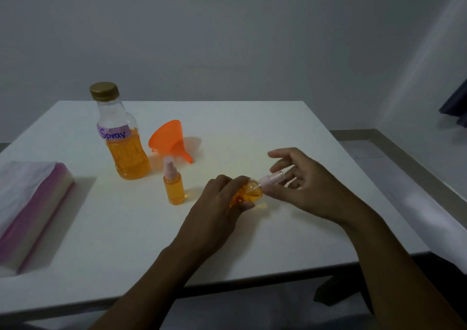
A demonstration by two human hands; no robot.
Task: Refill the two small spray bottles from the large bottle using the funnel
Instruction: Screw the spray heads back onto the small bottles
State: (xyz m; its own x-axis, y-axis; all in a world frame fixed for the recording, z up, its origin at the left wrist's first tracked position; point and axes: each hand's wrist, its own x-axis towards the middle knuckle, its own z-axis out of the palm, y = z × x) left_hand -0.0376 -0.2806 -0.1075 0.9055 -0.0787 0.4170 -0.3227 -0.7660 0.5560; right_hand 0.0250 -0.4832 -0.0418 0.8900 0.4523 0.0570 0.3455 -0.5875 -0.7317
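Now | left hand [217, 203] clamped around small orange plastic spray bottle [249, 195], tilted just above white table [252, 132] | right hand [308, 185] pinching its clear pump head [271, 178] | likely light, smooth, slippery; best held at the body, not the pump.

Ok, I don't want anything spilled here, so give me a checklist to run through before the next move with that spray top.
1. Left hand grips the tilted small spray bottle: ok.
2. Right hand has the spray top at the bottle's neck: ok.
3. Spray top fully screwed on or off: cannot tell.
4. Held bottle upright: not ok, it leans towards the right hand.
5. Second spray bottle stands upright, top on, apart from the hands: ok.
6. Large bottle capped and upright, funnel lying on its side on the table: ok.
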